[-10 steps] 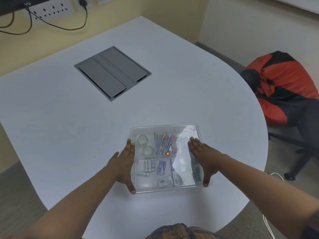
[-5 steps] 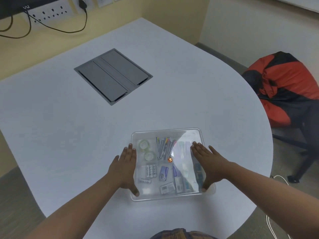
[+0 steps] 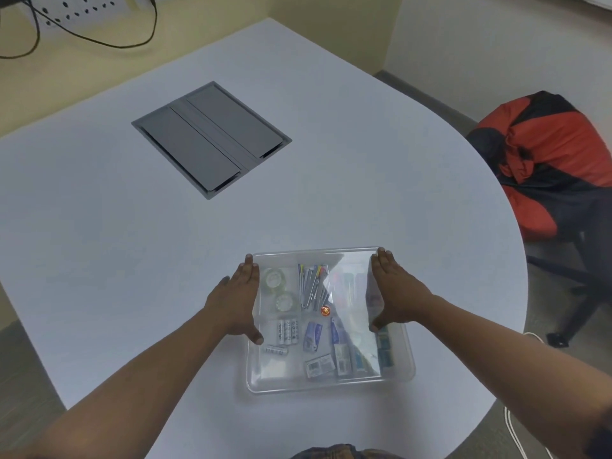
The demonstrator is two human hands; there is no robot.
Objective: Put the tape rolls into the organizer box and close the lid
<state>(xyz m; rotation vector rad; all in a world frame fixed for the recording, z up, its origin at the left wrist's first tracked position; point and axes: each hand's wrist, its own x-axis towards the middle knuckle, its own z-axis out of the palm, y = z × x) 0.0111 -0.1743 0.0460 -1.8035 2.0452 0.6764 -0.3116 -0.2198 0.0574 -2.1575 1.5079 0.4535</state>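
1. Two tape rolls (image 3: pixel 277 289) already lie in the far-left compartment of the box (image 3: pixel 402 369), one behind the other, so by my reckoning only the lid step is left.
2. The box sits near the counter's (image 3: pixel 132 260) near edge, right in front of me, where both arms reach it evenly.
3. The clear lid (image 3: pixel 351 313) lies over the box. Its near part looks slightly short of the box's near rim, so I cannot tell whether it has seated all round.
4. My left hand (image 3: pixel 236 301) lies open and flat along the lid's left edge, fingers pointing to the far-left corner, thumb hooked toward the middle of that side. It presses; it grips nothing.
5. My right hand (image 3: pixel 392 294) mirrors it on the right edge, flat, fingertips at the far-right corner. Pressing both sides at once should keep the lid from tipping as it seats.
6. Pens (image 3: pixel 311 286), batteries (image 3: pixel 287 331) and small packets fill the other compartments and look low enough not to block the lid.
7. The grey hatch (image 3: pixel 212 140) in the counter is well apart, toward the far edge.
8. Next I would judge the near corners need a push.
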